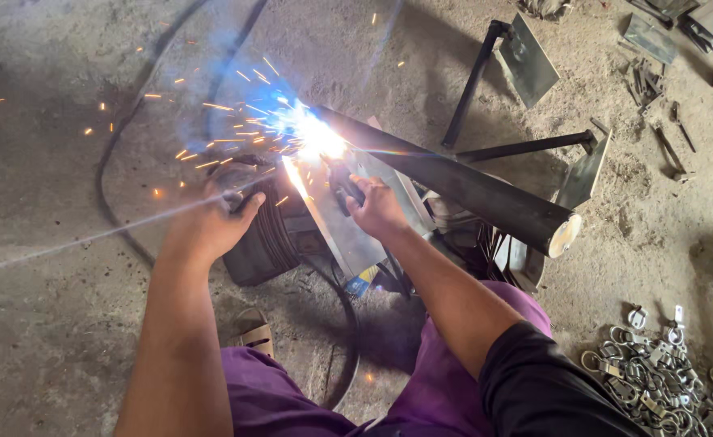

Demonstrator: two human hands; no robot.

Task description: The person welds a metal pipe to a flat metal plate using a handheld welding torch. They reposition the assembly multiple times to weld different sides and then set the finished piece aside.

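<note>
Reaching forward with both arms over the floor [41, 324]: left hand [211, 222] clenched in a grip on a welding holder [239, 182], right hand [376, 209] clenched around a dark handle [342, 184]. Sparking brightly at the welding arc [316, 137], against the black pipe [461, 186]. Lying below, a blue-yellow packet [360, 283].

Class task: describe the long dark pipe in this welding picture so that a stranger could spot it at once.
Start at the bright welding flash above the person's right hand. From there a long dark pipe slopes down to the right. Unlike the thin black rods behind it, it is thick and round, with a pale cut end.
</note>
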